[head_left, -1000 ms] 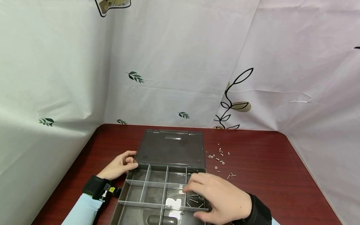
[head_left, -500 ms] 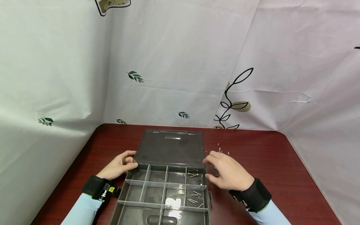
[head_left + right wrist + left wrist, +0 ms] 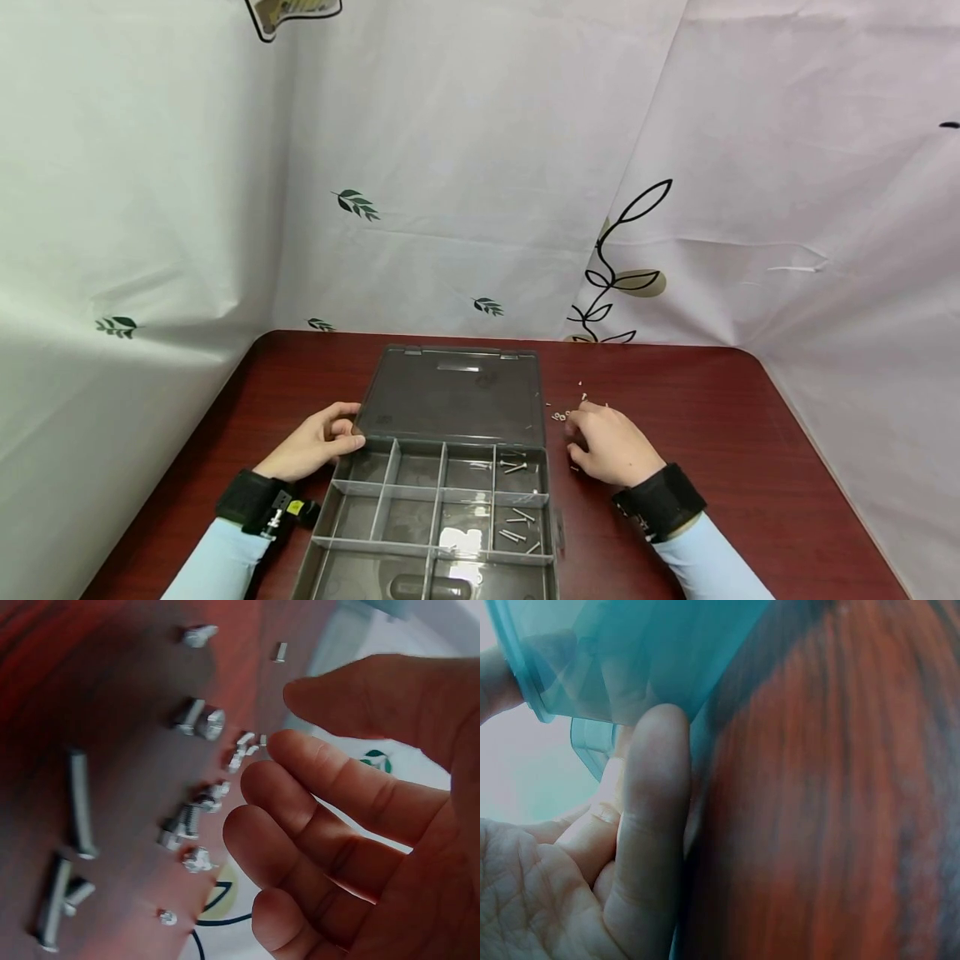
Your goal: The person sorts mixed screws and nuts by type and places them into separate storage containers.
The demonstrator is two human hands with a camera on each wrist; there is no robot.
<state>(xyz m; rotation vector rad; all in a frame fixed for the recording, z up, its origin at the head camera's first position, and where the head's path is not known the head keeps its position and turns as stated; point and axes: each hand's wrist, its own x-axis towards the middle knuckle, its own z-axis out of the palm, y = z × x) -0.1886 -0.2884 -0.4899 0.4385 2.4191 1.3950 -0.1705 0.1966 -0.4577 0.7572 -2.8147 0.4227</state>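
A translucent grey compartment box lies unfolded on the table, its lid laid back flat. Long screws rest in its right-hand compartments. At the box's left side my left hand holds the hinge corner, the thumb against the wall and other fingers partly hidden behind. To the right of the box, my right hand hovers low over scattered hardware, fingers loosely bent, nothing between thumb and fingertips. In the right wrist view small screws, longer screws and a nut lie near the fingers.
The dark red table has rounded far corners. White patterned cloth hangs behind and at both sides. A few nuts lie between the lid and my right hand. Other box compartments show bare floors.
My right hand has moved from above the box's right compartments out to the loose hardware on the table, and lowered slightly there. The left hand has stayed at the corner.
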